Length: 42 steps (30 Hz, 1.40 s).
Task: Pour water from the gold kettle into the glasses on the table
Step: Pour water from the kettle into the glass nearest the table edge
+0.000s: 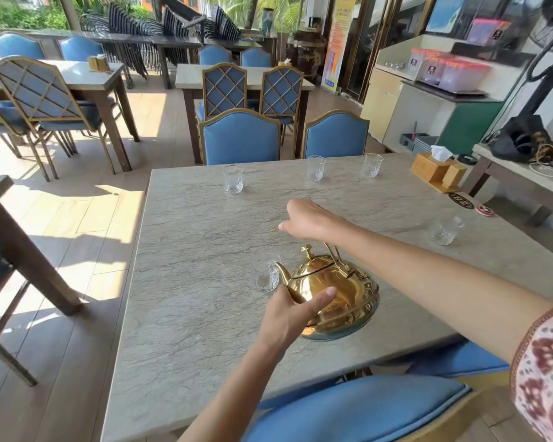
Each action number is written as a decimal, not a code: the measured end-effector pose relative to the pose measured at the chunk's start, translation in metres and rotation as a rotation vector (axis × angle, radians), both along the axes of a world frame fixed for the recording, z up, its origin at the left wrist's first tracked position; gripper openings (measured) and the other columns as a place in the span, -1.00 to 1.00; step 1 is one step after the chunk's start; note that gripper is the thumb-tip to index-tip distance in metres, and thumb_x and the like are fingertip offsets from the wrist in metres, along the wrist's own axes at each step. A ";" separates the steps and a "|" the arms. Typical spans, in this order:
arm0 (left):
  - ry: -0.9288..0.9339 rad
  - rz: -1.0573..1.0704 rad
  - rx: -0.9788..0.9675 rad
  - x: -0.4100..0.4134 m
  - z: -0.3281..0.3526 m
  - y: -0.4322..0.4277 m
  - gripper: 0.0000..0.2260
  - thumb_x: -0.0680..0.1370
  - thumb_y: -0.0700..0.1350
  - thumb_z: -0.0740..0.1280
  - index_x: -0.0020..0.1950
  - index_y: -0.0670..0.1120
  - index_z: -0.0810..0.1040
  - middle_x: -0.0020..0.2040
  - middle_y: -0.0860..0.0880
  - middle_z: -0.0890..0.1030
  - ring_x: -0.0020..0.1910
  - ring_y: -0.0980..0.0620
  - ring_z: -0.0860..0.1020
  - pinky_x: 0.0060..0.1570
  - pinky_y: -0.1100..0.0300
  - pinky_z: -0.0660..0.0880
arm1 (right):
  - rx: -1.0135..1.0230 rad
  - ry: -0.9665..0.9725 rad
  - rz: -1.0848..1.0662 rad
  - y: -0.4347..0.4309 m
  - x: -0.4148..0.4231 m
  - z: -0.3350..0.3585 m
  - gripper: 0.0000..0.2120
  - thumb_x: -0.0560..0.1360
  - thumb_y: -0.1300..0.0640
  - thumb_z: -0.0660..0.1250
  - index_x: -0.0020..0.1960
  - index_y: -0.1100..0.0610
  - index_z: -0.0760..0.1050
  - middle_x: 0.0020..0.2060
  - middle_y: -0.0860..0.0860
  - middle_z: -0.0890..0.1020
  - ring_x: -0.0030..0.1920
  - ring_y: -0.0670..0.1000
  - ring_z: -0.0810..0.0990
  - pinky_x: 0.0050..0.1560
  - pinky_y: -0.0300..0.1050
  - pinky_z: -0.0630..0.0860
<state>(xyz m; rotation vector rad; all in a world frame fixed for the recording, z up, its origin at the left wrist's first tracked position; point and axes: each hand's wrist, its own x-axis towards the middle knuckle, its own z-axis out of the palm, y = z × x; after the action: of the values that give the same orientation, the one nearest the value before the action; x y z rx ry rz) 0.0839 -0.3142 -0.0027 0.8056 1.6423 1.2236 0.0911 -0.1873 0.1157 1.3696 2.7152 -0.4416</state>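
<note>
The gold kettle (336, 291) hangs tilted over the marble table (189, 314), its spout down to the left against the rim of a clear glass (264, 275). My right hand (310, 220) grips the kettle's upright handle from above. My left hand (289, 312) holds the kettle's body near the spout, thumb laid across the gold side. Several other glasses stand on the table: three along the far edge (233, 179) (315, 168) (372, 165) and one at the right (446, 230). I cannot tell whether water is flowing.
A wooden tissue box (434, 169) and two round coasters (461, 200) sit at the table's far right corner. Two blue chairs (241, 138) stand at the far side, and another blue chair (358, 406) is at the near edge below me.
</note>
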 end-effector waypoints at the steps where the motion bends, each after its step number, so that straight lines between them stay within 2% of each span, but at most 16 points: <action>1: 0.001 0.005 0.005 0.001 0.001 0.000 -0.40 0.30 0.28 0.51 -0.01 -0.18 0.46 -0.01 -0.27 0.70 -0.27 0.12 0.56 -0.19 0.25 0.47 | 0.004 -0.010 0.006 0.000 -0.001 0.000 -0.65 0.60 0.09 0.25 -0.31 0.15 0.26 -0.38 0.01 0.35 -0.41 -0.03 0.34 -0.41 -0.14 0.26; 5: -0.009 0.029 0.013 0.006 0.003 0.001 -0.44 0.28 0.31 0.50 -0.10 -0.12 0.43 -0.22 -0.10 0.62 -0.25 0.07 0.49 -0.20 0.21 0.44 | 0.013 -0.021 0.034 -0.001 -0.002 0.001 -0.78 0.60 0.08 0.25 -0.14 0.21 0.38 -0.34 0.02 0.40 -0.24 0.07 0.48 -0.39 -0.15 0.30; 7: -0.015 0.035 0.014 0.007 0.004 0.002 -0.47 0.31 0.29 0.50 -0.11 -0.12 0.42 -0.23 -0.06 0.56 -0.25 0.07 0.47 -0.21 0.21 0.42 | 0.017 -0.024 0.043 -0.001 -0.002 0.002 -0.80 0.60 0.08 0.25 -0.10 0.22 0.40 -0.32 0.03 0.42 -0.20 0.09 0.49 -0.39 -0.14 0.30; 9: -0.019 0.037 0.023 0.007 0.005 0.002 -0.47 0.31 0.28 0.50 -0.12 -0.12 0.42 -0.21 -0.07 0.55 -0.23 0.05 0.47 -0.20 0.20 0.42 | 0.020 -0.027 0.045 0.000 -0.001 0.003 -0.80 0.60 0.08 0.25 -0.10 0.22 0.40 -0.31 0.03 0.42 -0.20 0.08 0.48 -0.38 -0.14 0.30; 12: -0.016 0.040 0.036 0.007 0.005 0.002 -0.48 0.31 0.27 0.51 -0.13 -0.11 0.42 -0.25 -0.06 0.56 -0.24 0.04 0.48 -0.21 0.19 0.41 | 0.024 -0.024 0.036 0.001 -0.001 0.004 -0.74 0.60 0.08 0.25 -0.20 0.19 0.37 -0.31 0.03 0.43 -0.20 0.08 0.49 -0.35 -0.13 0.32; 16: -0.001 0.048 0.046 0.007 0.006 0.002 -0.48 0.31 0.27 0.52 -0.14 -0.11 0.42 -0.28 -0.03 0.53 -0.25 0.05 0.46 -0.21 0.18 0.41 | 0.024 -0.010 0.026 0.000 -0.001 0.005 -0.79 0.59 0.08 0.25 -0.09 0.22 0.41 -0.29 0.04 0.44 -0.18 0.09 0.51 -0.26 -0.10 0.38; 18: 0.002 0.050 0.047 0.007 0.007 0.002 -0.47 0.29 0.27 0.53 -0.13 -0.13 0.44 -0.30 -0.01 0.53 -0.26 0.06 0.47 -0.20 0.17 0.41 | 0.020 0.002 0.022 0.000 0.000 0.005 -0.80 0.59 0.08 0.26 -0.09 0.22 0.42 -0.28 0.04 0.45 -0.18 0.09 0.51 -0.28 -0.11 0.37; 21: 0.006 0.048 0.067 0.005 0.008 0.002 -0.43 0.25 0.29 0.55 -0.11 -0.13 0.45 -0.32 0.03 0.52 -0.29 0.07 0.49 -0.23 0.17 0.43 | 0.022 0.010 0.021 0.001 -0.001 0.006 -0.79 0.58 0.08 0.28 -0.10 0.22 0.42 -0.21 0.08 0.49 -0.09 0.14 0.56 -0.17 -0.08 0.41; 24: -0.013 0.049 0.085 0.005 0.012 0.000 -0.49 0.32 0.17 0.55 0.02 -0.13 0.45 -0.25 0.03 0.57 -0.36 0.18 0.60 -0.27 0.32 0.53 | 0.025 0.008 0.015 0.002 -0.002 0.006 -0.74 0.58 0.09 0.28 -0.22 0.19 0.37 -0.27 0.05 0.46 -0.13 0.12 0.54 -0.20 -0.10 0.39; 26: -0.022 0.051 0.103 0.005 0.015 -0.002 -0.48 0.32 0.15 0.55 0.07 -0.12 0.45 -0.20 0.00 0.60 -0.33 0.19 0.64 -0.28 0.37 0.53 | 0.024 0.007 0.014 0.001 -0.002 0.007 -0.74 0.58 0.10 0.27 -0.23 0.19 0.37 -0.32 0.02 0.41 -0.18 0.09 0.50 -0.25 -0.11 0.37; 29: -0.006 0.044 0.107 0.004 0.015 -0.003 -0.47 0.24 0.23 0.54 0.00 -0.05 0.45 -0.13 -0.06 0.64 -0.17 0.00 0.71 -0.22 0.32 0.54 | 0.026 0.022 0.021 -0.002 -0.003 0.009 -0.82 0.59 0.11 0.27 -0.09 0.22 0.42 -0.33 0.02 0.41 -0.16 0.09 0.51 -0.20 -0.10 0.38; 32: -0.010 0.043 0.101 0.002 0.016 -0.005 -0.50 0.27 0.20 0.55 -0.01 -0.06 0.45 -0.14 -0.06 0.62 -0.24 0.08 0.66 -0.19 0.28 0.54 | 0.026 0.021 0.017 -0.004 -0.003 0.010 -0.82 0.59 0.11 0.27 -0.07 0.23 0.43 -0.31 0.02 0.41 -0.15 0.09 0.51 -0.18 -0.10 0.39; 34: -0.007 0.041 0.095 0.002 0.016 -0.007 -0.41 0.26 0.20 0.54 0.07 -0.16 0.48 -0.15 -0.08 0.61 -0.25 0.10 0.64 -0.13 0.21 0.57 | 0.019 0.019 0.011 -0.004 -0.004 0.009 -0.81 0.59 0.11 0.27 -0.08 0.24 0.42 -0.29 0.04 0.44 -0.15 0.09 0.52 -0.18 -0.10 0.40; 38: 0.018 0.041 0.086 0.003 0.013 -0.008 -0.23 0.16 0.33 0.56 0.12 -0.18 0.49 0.01 -0.27 0.66 -0.06 -0.13 0.70 0.07 -0.07 0.59 | 0.002 0.020 -0.001 -0.006 -0.003 0.009 -0.81 0.59 0.11 0.27 -0.10 0.23 0.40 -0.32 0.02 0.40 -0.19 0.07 0.49 -0.21 -0.12 0.38; 40: 0.017 0.025 0.083 0.003 0.014 -0.010 -0.20 0.11 0.37 0.53 0.10 -0.17 0.49 0.02 -0.28 0.67 -0.07 -0.13 0.71 0.07 -0.08 0.60 | -0.001 0.013 -0.005 -0.006 -0.001 0.008 -0.79 0.60 0.12 0.26 -0.14 0.23 0.38 -0.33 0.02 0.38 -0.25 0.04 0.46 -0.29 -0.14 0.35; 42: 0.017 -0.001 0.076 0.003 0.015 -0.011 -0.28 0.14 0.36 0.55 0.04 -0.11 0.47 0.00 -0.25 0.67 -0.10 -0.09 0.72 0.04 -0.01 0.61 | 0.003 0.011 -0.007 -0.007 0.000 0.007 -0.80 0.60 0.11 0.26 -0.11 0.24 0.39 -0.33 0.02 0.39 -0.22 0.06 0.48 -0.26 -0.13 0.38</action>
<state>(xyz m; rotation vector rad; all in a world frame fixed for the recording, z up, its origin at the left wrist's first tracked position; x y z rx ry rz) 0.0870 -0.3251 0.0121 0.8658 1.6170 1.2880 0.0908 -0.1943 0.1229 1.3822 2.7216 -0.4468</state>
